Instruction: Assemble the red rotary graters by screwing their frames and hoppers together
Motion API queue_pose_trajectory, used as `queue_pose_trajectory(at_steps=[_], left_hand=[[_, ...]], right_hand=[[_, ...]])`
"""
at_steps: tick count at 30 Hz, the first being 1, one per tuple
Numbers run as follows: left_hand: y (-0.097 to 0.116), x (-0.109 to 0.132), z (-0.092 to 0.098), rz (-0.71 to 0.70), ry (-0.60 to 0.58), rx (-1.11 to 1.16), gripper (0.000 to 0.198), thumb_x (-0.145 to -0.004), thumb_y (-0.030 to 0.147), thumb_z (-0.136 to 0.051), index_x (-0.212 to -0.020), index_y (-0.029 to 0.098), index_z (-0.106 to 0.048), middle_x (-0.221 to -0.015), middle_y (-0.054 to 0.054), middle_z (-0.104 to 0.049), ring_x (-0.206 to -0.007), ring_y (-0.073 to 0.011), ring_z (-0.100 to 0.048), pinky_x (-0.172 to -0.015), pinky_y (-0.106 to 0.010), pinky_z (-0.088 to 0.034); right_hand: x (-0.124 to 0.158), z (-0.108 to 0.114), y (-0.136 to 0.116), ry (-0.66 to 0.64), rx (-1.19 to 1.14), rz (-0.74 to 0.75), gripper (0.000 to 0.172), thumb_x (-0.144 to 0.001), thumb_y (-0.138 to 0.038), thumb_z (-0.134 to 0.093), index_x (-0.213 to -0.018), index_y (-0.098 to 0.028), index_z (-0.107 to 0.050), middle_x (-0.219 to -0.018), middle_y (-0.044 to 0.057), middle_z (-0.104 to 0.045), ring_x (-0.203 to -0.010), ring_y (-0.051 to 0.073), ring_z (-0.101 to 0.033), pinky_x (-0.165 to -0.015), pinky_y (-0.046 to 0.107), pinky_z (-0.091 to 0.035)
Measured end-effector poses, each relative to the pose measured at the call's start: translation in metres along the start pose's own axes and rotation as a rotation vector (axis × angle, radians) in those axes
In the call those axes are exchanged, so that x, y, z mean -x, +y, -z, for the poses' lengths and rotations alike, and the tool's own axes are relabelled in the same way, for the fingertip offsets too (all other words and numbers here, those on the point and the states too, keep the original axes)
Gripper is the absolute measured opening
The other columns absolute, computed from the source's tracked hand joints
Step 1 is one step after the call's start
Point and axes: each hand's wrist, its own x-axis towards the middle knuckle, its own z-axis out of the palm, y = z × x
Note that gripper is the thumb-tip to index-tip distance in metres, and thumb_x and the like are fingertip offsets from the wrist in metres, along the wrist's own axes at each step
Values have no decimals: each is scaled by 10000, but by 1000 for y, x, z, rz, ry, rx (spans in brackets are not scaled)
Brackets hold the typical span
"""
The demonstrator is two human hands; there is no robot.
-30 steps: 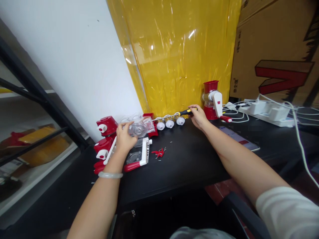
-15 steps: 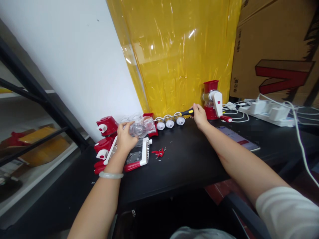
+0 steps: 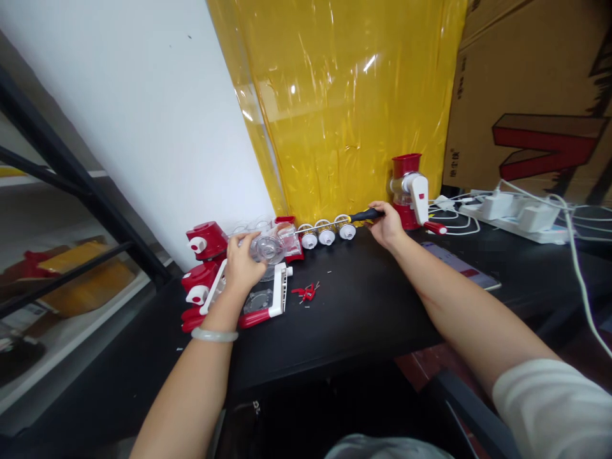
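Step in hand: screw work on a clear housing, judged from the tool and the grip. The left hand is curled over the housing and presses it down at the left rear of the table. The right hand is wrapped round the handle of a screwdriver. Its shaft lies almost level and points left into the housing. Whether the tip sits in a screw head I cannot tell, as the clear plastic blurs it.

The next move calls for the shaft in line with the screw and a firm hold on the housing, lest the tip slip.

Count:
- one screwdriver
- one housing, in hand
- three drums in a row along the shaft
- one assembled grater just beyond the right hand
- two red bodies stacked left of the housing, possibly a third beneath
- one crank
- one cluster of red bits
- one power strip
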Motion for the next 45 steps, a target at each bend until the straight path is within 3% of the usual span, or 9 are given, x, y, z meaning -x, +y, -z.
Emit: queue_pose_trajectory(at_steps=[7, 11, 18, 21, 27, 32, 38, 42, 45], left_hand=[[-1, -1, 1, -10, 13, 3, 658, -616, 122, -708, -1265, 221, -664, -1232, -119, -520, -1229, -354, -556, -1105, -506, -475], [-2, -1, 1, 4, 16, 3, 662, -616, 118, -707, -1266, 235, -664, -1238, -112, -518, -1231, -349, -556, -1100, -506, -482], [-2, 0, -1, -19, 14, -8, 669, -616, 114, -711, -1275, 219, -660, -1234, -109, -518, -1221, -334, -560, -1101, -476, -484], [-2, 0, -1, -11, 9, -20, 671, -620, 128, -711, -1281, 225, -656, -1231, -98, -514, -1223, -326, -561, -1088, -462, -493], [-3, -1, 0, -31, 22, -29, 660, -626, 116, -704, -1279, 199, -661, -1231, -116, -518, -1213, -335, -565, -1105, -475, -476], [-4, -1, 0, -26, 24, -42, 657, -636, 121, -710, -1286, 208, -663, -1234, -115, -526, -1211, -331, -570, -1087, -473, -492], [-4, -1, 0, -24, 20, -35, 659, -635, 120, -714, -1286, 212, -661, -1233, -118, -529, -1211, -336, -573, -1078, -484, -500], [-2, -1, 0, -18, 12, -27, 660, -633, 117, -717, -1285, 209, -659, -1234, -121, -527, -1221, -342, -566, -1079, -493, -499], [-2, -1, 1, -16, 15, -22, 665, -627, 116, -716, -1284, 203, -659, -1228, -120, -527, -1223, -343, -563, -1097, -497, -484]], right_hand=[[-5, 2, 8, 47, 212, 60, 526, -826, -732, -553, -699, -221, -536, -532, -29, -492, -431, 126, -478, -412, 241, -367], [-8, 3, 12, 45, 299, 130, 393, -778, -571, -704, -696, -225, -536, -477, -84, -430, -374, 85, -369, -399, 223, -339], [1, -2, 3, -2, -15, 5, 175, -677, -319, -663, -720, -230, -519, -661, -58, -526, -534, 93, -487, -463, 205, -391], [2, -2, 2, -26, -68, -11, 202, -698, -366, -660, -718, -230, -511, -676, -49, -534, -546, 100, -519, -475, 218, -417], [-5, 2, 10, 36, 178, 10, 526, -774, -760, -613, -709, -245, -527, -495, -51, -471, -400, 125, -471, -420, 270, -411], [-5, 1, 13, 37, 208, 74, 427, -736, -571, -766, -671, -244, -498, -465, -98, -384, -357, 76, -336, -407, 249, -385], [3, -2, 3, -4, -53, -8, 197, -655, -303, -693, -681, -221, -516, -677, -50, -546, -548, 85, -492, -461, 209, -399], [3, -2, 2, -2, -73, -61, 233, -688, -373, -685, -721, -230, -505, -680, -49, -564, -534, 101, -521, -470, 230, -420], [-1, -1, 6, 26, 32, -63, 396, -759, -597, -666, -737, -240, -496, -612, -44, -561, -465, 119, -521, -438, 250, -403]])
